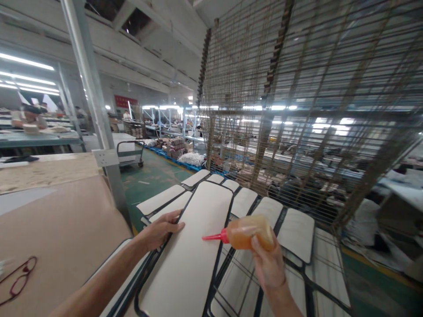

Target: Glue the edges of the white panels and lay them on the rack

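A long white padded panel [194,246] with a dark edge lies on a wire rack shelf [327,251]. My left hand [161,229] rests on the panel's left edge, fingers curled over the rim. My right hand [267,262] is closed round a squeeze bottle [249,232] of amber liquid. Its red nozzle [213,237] points left, just above the panel's right edge.
Several smaller white panels [295,233] lie around the long one on the rack. Raised wire shelves [297,101] tilt up behind. A brown-covered table [56,229] at left holds red-framed glasses [18,279]. A metal post [92,97] stands beside it. People work at far benches.
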A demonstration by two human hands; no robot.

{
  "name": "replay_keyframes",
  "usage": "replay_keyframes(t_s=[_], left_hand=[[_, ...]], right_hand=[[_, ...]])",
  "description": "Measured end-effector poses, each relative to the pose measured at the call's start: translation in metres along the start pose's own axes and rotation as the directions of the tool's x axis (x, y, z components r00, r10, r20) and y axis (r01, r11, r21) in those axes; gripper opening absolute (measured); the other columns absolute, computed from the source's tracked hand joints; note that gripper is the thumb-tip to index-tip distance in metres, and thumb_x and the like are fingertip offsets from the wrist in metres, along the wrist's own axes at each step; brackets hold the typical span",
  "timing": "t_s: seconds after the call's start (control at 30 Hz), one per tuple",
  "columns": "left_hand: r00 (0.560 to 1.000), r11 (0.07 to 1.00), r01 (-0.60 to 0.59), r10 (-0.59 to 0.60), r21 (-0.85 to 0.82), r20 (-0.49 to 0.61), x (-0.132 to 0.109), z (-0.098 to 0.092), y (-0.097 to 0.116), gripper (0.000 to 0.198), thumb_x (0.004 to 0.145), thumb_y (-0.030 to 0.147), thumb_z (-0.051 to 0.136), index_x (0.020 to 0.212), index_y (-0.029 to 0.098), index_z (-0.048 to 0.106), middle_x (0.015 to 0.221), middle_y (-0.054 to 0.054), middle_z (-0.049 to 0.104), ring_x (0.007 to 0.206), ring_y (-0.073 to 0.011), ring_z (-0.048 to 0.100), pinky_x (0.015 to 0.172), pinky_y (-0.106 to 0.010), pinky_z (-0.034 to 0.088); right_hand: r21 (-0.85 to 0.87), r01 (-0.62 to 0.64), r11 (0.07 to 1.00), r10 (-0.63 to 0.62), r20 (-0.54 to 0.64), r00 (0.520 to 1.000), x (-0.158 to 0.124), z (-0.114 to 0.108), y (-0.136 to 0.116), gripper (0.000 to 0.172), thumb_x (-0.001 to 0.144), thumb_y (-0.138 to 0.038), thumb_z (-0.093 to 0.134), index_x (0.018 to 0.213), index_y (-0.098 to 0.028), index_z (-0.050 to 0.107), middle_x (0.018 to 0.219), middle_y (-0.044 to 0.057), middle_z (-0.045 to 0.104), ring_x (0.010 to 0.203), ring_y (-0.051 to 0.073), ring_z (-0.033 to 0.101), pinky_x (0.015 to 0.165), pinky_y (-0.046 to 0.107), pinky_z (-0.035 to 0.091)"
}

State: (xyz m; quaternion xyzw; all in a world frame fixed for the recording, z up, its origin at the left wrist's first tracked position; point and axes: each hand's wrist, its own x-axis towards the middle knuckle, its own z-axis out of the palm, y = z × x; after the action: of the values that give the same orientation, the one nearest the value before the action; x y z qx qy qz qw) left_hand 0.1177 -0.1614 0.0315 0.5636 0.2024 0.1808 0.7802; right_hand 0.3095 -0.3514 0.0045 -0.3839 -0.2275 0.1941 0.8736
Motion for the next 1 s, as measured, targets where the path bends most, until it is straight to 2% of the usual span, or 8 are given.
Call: replay_keyframes(t_s=[0.17,0.23,0.33,0.47,0.57,0.73,0.9,1.0], left_hand=[[1.0,1.0,0.021,-0.021,0.002,-0.013,0.01,-0.018,0.001,0.056,0.066,0.018,0.072,0.119,0.016,0.054,0.091,-0.009,0.072,0.076,-0.0224,0.068,0.067,-0.03,0.054],[1.0,1.0,0.02,-0.02,0.02,0.012,0.012,-0.021,0.003,0.054,0.067,0.019,0.071,0.119,0.016,0.055,0.09,-0.009,0.072,0.076,-0.0224,0.067,0.067,-0.03,0.054],[0.991,0.999,0.007,-0.012,0.041,0.133,0.013,-0.022,0.006,0.051,0.07,0.02,0.069,0.12,0.018,0.056,0.092,-0.009,0.072,0.079,-0.0229,0.067,0.07,-0.031,0.053],[0.973,0.999,-0.033,0.022,0.041,0.232,0.015,-0.021,0.011,0.05,0.072,0.021,0.067,0.121,0.02,0.056,0.096,-0.009,0.071,0.084,-0.0241,0.066,0.073,-0.032,0.053],[0.979,0.998,-0.029,0.019,0.048,0.201,0.021,-0.024,0.016,0.051,0.071,0.023,0.068,0.121,0.021,0.056,0.096,-0.009,0.071,0.081,-0.0248,0.067,0.07,-0.032,0.053],[0.991,0.996,-0.043,0.033,0.074,0.133,0.032,-0.034,0.023,0.059,0.064,0.025,0.073,0.121,0.018,0.056,0.093,-0.01,0.072,0.078,-0.0263,0.067,0.068,-0.032,0.053],[0.974,0.995,-0.033,0.01,0.095,0.228,0.033,-0.034,0.024,0.059,0.069,0.024,0.069,0.126,0.02,0.051,0.097,-0.01,0.07,0.08,-0.0265,0.067,0.068,-0.034,0.053],[0.974,0.996,-0.035,0.014,0.086,0.226,0.037,-0.032,0.023,0.057,0.071,0.022,0.067,0.126,0.021,0.051,0.098,-0.008,0.07,0.082,-0.0256,0.066,0.069,-0.033,0.052]], right_hand=[[-0.105,-0.03,0.994,0.035,0.044,0.998,-0.021,0.007,0.012,0.052,0.051,-0.026,0.082,0.099,-0.026,0.064,0.087,0.002,0.069,0.078,0.018,0.063,0.071,0.03,0.052],[-0.087,0.042,0.995,-0.044,-0.016,0.999,-0.007,0.017,0.009,0.05,0.052,-0.025,0.081,0.098,-0.024,0.064,0.085,0.001,0.068,0.077,0.017,0.062,0.073,0.03,0.051],[-0.015,0.177,0.984,-0.178,-0.115,0.977,0.032,0.032,0.003,0.045,0.052,-0.024,0.08,0.094,-0.022,0.064,0.084,0.0,0.067,0.078,0.016,0.062,0.081,0.035,0.049],[0.004,0.23,0.973,-0.226,-0.154,0.962,0.062,0.04,0.006,0.041,0.053,-0.026,0.08,0.09,-0.021,0.064,0.085,-0.001,0.067,0.082,0.016,0.061,0.086,0.035,0.047],[-0.02,0.184,0.983,-0.185,-0.134,0.974,0.041,0.038,0.022,0.041,0.054,-0.025,0.08,0.093,-0.021,0.064,0.084,0.0,0.068,0.079,0.016,0.062,0.082,0.034,0.048],[-0.141,0.048,0.989,-0.044,0.032,0.999,-0.001,0.038,0.041,0.045,0.056,-0.027,0.079,0.098,-0.023,0.063,0.088,0.003,0.069,0.078,0.017,0.062,0.073,0.03,0.05],[-0.096,0.283,0.954,-0.295,-0.139,0.946,0.047,0.057,0.019,0.046,0.052,-0.024,0.08,0.094,-0.022,0.061,0.083,-0.002,0.065,0.075,0.013,0.059,0.078,0.029,0.048],[-0.092,0.31,0.946,-0.322,-0.159,0.933,0.063,0.063,0.017,0.046,0.05,-0.024,0.081,0.091,-0.021,0.061,0.084,-0.003,0.064,0.076,0.013,0.059,0.079,0.03,0.048]])
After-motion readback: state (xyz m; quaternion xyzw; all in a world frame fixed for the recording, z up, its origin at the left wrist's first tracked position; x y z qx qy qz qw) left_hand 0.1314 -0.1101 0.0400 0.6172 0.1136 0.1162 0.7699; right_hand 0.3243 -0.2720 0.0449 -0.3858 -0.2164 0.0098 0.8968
